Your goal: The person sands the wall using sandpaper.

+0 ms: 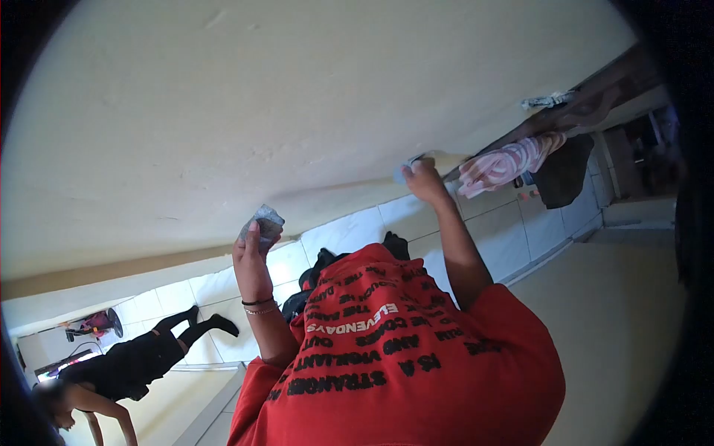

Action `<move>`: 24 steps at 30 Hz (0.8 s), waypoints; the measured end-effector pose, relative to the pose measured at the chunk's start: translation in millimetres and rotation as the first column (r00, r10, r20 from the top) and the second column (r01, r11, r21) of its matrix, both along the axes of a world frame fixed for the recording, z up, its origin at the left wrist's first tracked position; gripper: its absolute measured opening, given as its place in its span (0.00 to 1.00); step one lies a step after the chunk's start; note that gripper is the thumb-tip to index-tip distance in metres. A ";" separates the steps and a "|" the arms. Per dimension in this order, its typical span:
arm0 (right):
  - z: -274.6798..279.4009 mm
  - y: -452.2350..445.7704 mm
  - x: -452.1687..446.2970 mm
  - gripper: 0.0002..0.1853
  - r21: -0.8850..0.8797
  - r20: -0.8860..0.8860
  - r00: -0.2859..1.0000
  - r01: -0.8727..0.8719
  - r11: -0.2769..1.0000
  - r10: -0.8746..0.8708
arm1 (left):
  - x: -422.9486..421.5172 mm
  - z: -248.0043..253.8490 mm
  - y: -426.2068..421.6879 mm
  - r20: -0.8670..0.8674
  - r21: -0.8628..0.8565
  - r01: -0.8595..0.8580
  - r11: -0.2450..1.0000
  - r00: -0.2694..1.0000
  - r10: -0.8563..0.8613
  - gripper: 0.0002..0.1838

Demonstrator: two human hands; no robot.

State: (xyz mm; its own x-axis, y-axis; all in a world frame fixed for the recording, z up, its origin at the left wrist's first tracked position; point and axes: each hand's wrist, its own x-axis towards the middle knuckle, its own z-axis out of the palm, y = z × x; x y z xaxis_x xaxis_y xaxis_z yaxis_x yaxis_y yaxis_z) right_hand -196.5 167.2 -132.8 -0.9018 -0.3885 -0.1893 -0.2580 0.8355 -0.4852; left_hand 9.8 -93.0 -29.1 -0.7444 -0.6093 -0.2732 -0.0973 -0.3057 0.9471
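Note:
My left hand (256, 249) is raised near the wall (245, 134), fingers closed round a flat grey piece (264, 221) with a rough-looking face. Its exact kind I cannot make out. A dark band and a light bracelet circle that wrist. Farther right, my right hand (425, 182) is closed on a thin, pale bluish piece (402, 172) close to the lower part of the wall. Fingers hide much of this piece, and I cannot tell whether it touches the wall. My red shirt (401, 349) fills the bottom of the view.
A pink-and-white striped cloth (506, 165) and a dark cloth (563, 175) hang from a dark wooden edge (595, 104) at right. White floor tiles (346, 232) run along the wall's foot. At lower left, a person in dark clothes (130, 364) bends forward.

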 end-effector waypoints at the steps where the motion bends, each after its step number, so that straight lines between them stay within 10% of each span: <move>1: -3.4 -7.3 -0.7 0.20 -0.002 -0.009 1.000 -0.025 1.000 0.025 | -1.1 -1.4 -3.1 -0.010 0.002 0.001 1.000 1.000 -0.001 0.17; 7: 3.4 -40.2 15.7 0.21 -0.130 0.011 0.967 -0.253 0.959 0.256 | 11.5 -8.7 -24.2 -0.024 0.018 -0.026 1.000 0.999 0.027 0.17; 14: -67.2 -28.2 -0.7 0.23 0.106 0.143 0.977 -0.177 0.979 0.161 | 11.2 -30.5 -31.1 -0.039 0.081 -0.029 0.996 0.999 0.032 0.18; 20: 30.3 -46.3 14.3 0.22 0.109 0.123 0.976 -0.195 0.975 0.182 | 26.2 -19.4 -61.4 -0.037 0.055 0.004 0.999 0.999 -0.002 0.18; 24: -26.0 -24.9 1.8 0.22 0.036 0.019 0.988 -0.151 0.988 0.151 | 10.6 -30.8 -53.1 -0.040 0.097 0.033 0.995 0.999 -0.029 0.17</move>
